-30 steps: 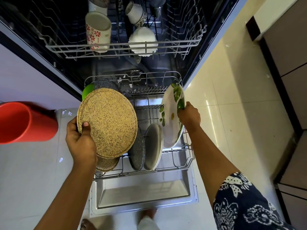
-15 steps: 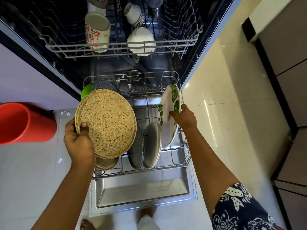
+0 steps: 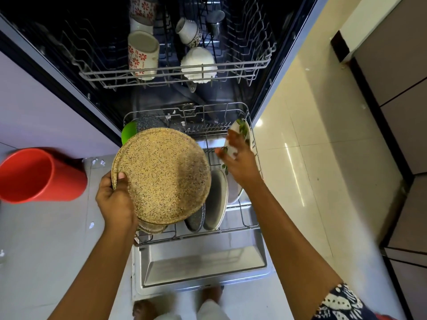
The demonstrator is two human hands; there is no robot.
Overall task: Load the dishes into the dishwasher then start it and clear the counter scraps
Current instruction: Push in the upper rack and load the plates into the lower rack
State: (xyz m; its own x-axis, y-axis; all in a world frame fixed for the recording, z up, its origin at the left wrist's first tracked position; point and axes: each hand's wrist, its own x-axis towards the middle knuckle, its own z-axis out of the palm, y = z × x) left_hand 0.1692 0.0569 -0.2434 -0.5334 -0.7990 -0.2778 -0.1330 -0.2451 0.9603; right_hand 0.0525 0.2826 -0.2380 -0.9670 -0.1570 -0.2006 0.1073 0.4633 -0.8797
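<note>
Now I see the left hand (image 3: pixel 115 202) gripping the speckled tan plate (image 3: pixel 161 176) by its left rim, thumb pressed on its face, above the left end of the lower rack (image 3: pixel 249 225). The right hand (image 3: pixel 240 162) hangs over the white leaf-patterned plate (image 3: pixel 233 192) standing at the rack's right edge. Its fingers (image 3: pixel 233 137) are spread wide, and blur hides whether they touch it.

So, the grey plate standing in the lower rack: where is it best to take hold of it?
Pinch the grey plate at its upper rim, coming from above. It stands on edge in the lower rack, so probably only that rim is free; the dark speckled plate and the white plate stand close on both sides.
</note>
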